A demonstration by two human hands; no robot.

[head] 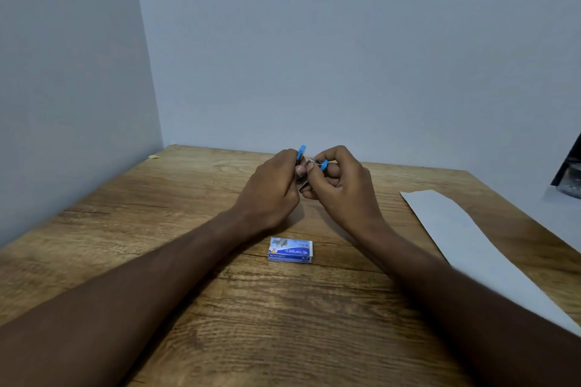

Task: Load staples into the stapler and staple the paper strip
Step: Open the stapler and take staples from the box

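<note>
A small blue and metal stapler is held above the far middle of the wooden table, mostly hidden between my hands. My left hand grips its body, a blue end sticking up above the fingers. My right hand pinches a blue-tipped metal part that sticks out of the stapler to the right. A blue and white staple box lies flat and closed on the table, nearer to me than both hands. A long white paper strip lies diagonally on the table's right side.
Grey walls meet at the table's far-left corner. A small yellow scrap lies by the left wall. A dark object stands at the far right edge of the view, beyond the paper.
</note>
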